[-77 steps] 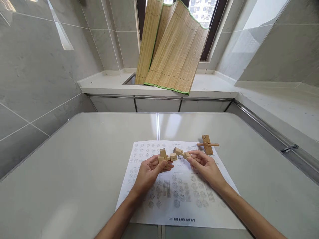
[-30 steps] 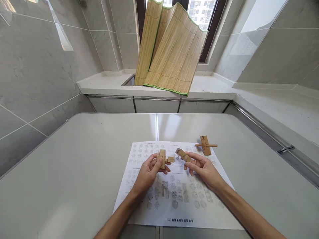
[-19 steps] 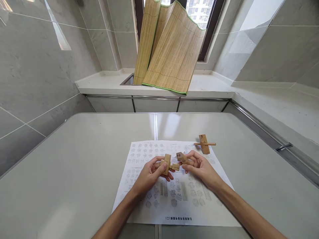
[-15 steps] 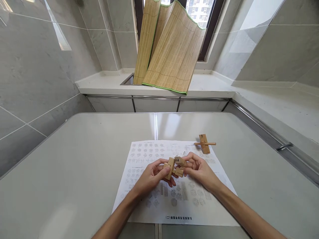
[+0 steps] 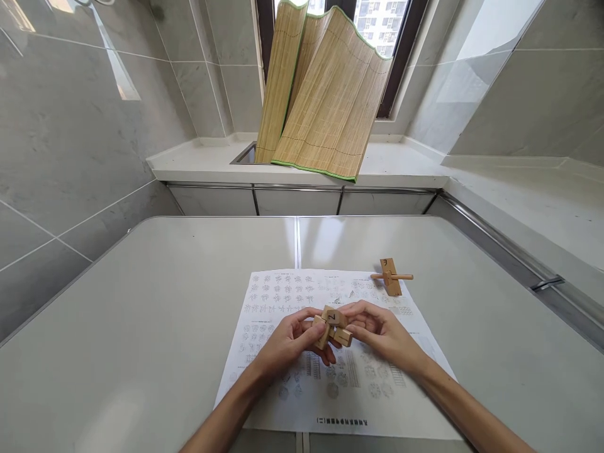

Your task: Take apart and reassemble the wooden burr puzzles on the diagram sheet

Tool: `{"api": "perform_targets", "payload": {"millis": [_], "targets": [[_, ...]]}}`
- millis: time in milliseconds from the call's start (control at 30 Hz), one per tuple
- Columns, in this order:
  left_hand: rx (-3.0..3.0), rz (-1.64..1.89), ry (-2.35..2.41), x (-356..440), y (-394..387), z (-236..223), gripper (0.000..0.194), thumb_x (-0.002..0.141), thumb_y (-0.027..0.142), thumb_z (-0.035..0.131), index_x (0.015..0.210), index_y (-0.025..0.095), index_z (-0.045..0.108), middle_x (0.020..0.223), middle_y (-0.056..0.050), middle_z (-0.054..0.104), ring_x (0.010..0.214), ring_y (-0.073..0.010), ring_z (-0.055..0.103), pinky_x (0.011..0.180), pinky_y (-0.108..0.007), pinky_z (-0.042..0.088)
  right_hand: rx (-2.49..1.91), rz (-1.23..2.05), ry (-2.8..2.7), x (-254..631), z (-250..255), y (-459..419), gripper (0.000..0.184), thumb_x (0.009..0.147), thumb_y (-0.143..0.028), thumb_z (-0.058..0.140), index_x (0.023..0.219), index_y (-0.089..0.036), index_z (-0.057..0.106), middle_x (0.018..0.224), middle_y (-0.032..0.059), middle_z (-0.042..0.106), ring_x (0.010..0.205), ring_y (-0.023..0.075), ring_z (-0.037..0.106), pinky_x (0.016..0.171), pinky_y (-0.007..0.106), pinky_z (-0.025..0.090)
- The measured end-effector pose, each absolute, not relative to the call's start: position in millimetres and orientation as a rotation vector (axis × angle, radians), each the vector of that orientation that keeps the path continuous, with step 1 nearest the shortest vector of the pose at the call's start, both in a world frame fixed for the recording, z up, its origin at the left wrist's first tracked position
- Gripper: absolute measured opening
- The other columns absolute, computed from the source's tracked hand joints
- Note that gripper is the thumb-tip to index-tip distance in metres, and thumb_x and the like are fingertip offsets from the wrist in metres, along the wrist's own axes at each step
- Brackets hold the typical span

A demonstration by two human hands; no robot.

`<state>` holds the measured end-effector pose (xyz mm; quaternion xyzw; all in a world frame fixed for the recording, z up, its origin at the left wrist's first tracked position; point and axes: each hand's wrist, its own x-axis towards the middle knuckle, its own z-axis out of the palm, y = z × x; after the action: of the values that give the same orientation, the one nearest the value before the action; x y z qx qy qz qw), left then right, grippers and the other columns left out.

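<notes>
My left hand (image 5: 302, 336) grips a cluster of interlocked wooden puzzle pieces (image 5: 323, 333) between thumb and fingers, above the printed sheet. A wooden piece marked with a black character (image 5: 334, 317) sits against the top of the cluster. My right hand (image 5: 372, 324) has its fingers closed at the right side of that marked piece. A short block end (image 5: 343, 338) juts out below it, near my right thumb. Parts of the joints between the pieces are hidden by the fingers.
Under my hands lies a white sheet (image 5: 264, 402) printed with small diagrams. At its upper right corner rests a flat wooden piece with a dowel through it (image 5: 391, 277). The pale table (image 5: 141, 314) reaches a ledge holding a folded bamboo mat (image 5: 325, 94) by the window.
My right hand has moved left, bringing the marked piece from beside the cluster up against it. The marked piece has turned so its character faces upward. The view has shifted slightly.
</notes>
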<state>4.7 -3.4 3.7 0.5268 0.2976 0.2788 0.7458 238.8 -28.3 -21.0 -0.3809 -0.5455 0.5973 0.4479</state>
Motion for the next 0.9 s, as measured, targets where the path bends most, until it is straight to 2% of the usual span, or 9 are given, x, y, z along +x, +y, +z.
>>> {"api": "perform_targets", "payload": {"millis": [100,333,667,900], "targets": [[1.138,0.603,0.633,4,-3,2,0.049,0.096,0.054,0.069,0.124,0.015,0.067,0.083,-0.01,0.077,0.07,-0.0209,0.075,0.071,-0.032,0.058,-0.916,1.494,-1.256,239,-27,-27,0.022,0.086,-0.039,0.086,0.096,-0.024,0.073,0.115,0.0082,0.074,0.104,0.0251,0.074,0.091,0.04,0.061],[1.134,0.59,0.602,3,-4,-3,0.045,0.098,0.053,0.067,0.123,0.016,0.061,0.091,-0.011,0.078,0.072,-0.0205,0.076,0.071,-0.032,0.059,-0.896,1.463,-1.192,237,-32,-28,0.022,0.082,-0.034,0.09,0.091,-0.024,0.072,0.109,0.0059,0.074,0.094,0.0217,0.076,0.085,0.036,0.063],[1.141,0.608,0.617,2,-3,-2,0.045,0.098,0.055,0.066,0.119,0.015,0.058,0.082,-0.009,0.078,0.066,-0.019,0.074,0.069,-0.031,0.058,-0.867,1.433,-1.283,240,-32,-26,0.014,0.086,-0.029,0.087,0.095,-0.025,0.077,0.109,0.005,0.076,0.101,0.0211,0.077,0.089,0.033,0.063],[1.216,0.624,0.634,2,-3,-3,0.045,0.1,0.055,0.063,0.121,0.015,0.057,0.083,-0.009,0.078,0.068,-0.0183,0.072,0.07,-0.031,0.057,-0.976,1.168,-1.5,242,-30,-29,0.008,0.089,-0.028,0.084,0.09,-0.023,0.077,0.104,0.0082,0.079,0.097,0.0237,0.076,0.086,0.038,0.062]]}}
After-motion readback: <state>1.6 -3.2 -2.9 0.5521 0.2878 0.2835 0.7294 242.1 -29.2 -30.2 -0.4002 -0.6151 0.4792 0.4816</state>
